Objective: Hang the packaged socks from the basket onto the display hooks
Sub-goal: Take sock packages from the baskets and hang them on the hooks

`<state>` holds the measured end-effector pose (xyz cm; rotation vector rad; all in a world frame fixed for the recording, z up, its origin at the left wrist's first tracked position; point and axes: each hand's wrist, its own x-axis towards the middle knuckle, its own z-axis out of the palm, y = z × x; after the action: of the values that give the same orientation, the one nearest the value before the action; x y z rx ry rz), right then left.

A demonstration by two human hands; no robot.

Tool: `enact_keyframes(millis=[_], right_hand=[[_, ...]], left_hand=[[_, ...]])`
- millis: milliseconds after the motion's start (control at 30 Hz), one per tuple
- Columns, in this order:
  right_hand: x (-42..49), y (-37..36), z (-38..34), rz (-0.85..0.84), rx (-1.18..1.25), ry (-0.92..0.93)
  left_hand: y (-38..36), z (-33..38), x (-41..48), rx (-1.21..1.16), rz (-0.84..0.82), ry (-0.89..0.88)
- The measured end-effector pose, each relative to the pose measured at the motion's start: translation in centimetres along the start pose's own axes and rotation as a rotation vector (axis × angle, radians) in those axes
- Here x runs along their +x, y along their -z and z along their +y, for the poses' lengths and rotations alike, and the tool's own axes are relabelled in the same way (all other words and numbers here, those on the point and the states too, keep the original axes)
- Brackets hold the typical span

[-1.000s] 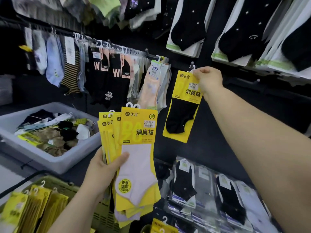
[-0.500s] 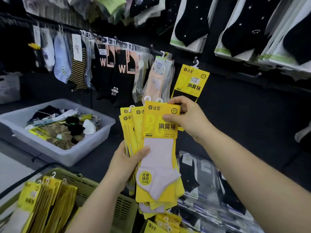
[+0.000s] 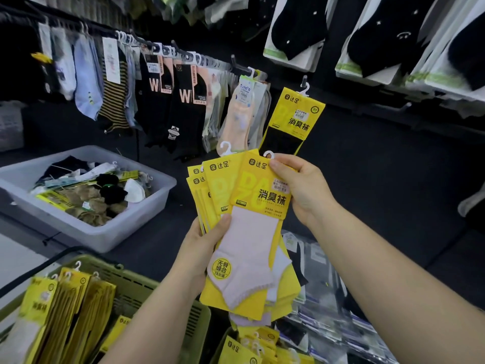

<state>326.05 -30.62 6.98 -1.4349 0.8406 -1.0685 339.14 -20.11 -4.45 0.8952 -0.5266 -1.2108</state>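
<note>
- Grey tub [image 3: 141, 224], at 9 o'clock: loose mixed socks.
- Green basket [image 3: 136, 285], at 7 o'clock: yellow packs [image 3: 65, 298] standing upright.
- Fanned packs [image 3: 217, 190], long axis vertical, gripped low by the left hand [image 3: 202, 248].
- Front pack [image 3: 252, 232]: the right hand [image 3: 301, 190] pinches its top corner.
- Display hook [image 3: 304, 80], at 12 o'clock from that pinch, bears one hung pack [image 3: 296, 114]; the right hand is nearer.

2 hands show, the left hand [image 3: 202, 248] and the right hand [image 3: 301, 190]. They share 1 fan of yellow sock packs [image 3: 252, 206] with at least 4 packs; overlap hides the rest. 1 hung yellow pack [image 3: 296, 119], 1 grey tub [image 3: 110, 237], 1 green basket [image 3: 141, 287], 2 black W socks [image 3: 154, 109].
</note>
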Motion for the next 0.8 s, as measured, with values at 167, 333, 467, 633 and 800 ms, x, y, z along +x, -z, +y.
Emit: enact_keyframes(millis=[167,333,467,633,800], right_hand=[[0.1,0.7,0.3,-0.048,0.001,-0.039],[0.0,1.4,0.0,-0.129,-0.001,-0.089],[-0.3,1.6,0.5,-0.096,0.083,-0.119],[0.0,2.7,-1.1,0.079,0.145,-0.027],[3.6,3.1,-6.2,0.294,-0.004,0.219]], left_hand=[[0.1,-0.3,0.2,-0.022,0.003,0.007],[0.4,-1.0,0.6,-0.028,0.020,0.027],[0.9,-1.3,1.0,-0.056,0.043,0.039],[2.1,-0.8,1.8,-0.050,0.201,-0.072],[3.8,0.4,1.6,0.167,0.328,-0.232]])
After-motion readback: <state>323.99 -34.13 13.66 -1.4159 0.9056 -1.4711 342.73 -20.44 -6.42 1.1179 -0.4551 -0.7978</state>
